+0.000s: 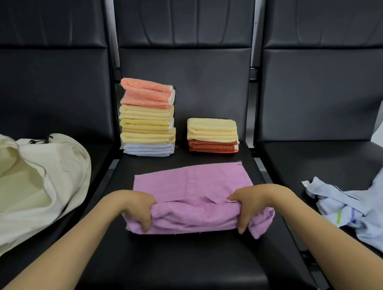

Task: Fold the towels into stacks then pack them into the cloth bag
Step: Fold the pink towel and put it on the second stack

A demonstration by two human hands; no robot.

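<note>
Towel (191, 183) in left hand (138, 208), right hand (247, 206)

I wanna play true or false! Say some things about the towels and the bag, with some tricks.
1. The left hand and the right hand grip the purple towel. True.
2. The taller stack has a blue towel on top. False: an orange towel tops it; the folded blue towel is at the bottom.
3. The cloth bag lies on the left seat. True.
4. The crumpled pale blue towel is inside the bag. False: it lies on the right seat.
</note>
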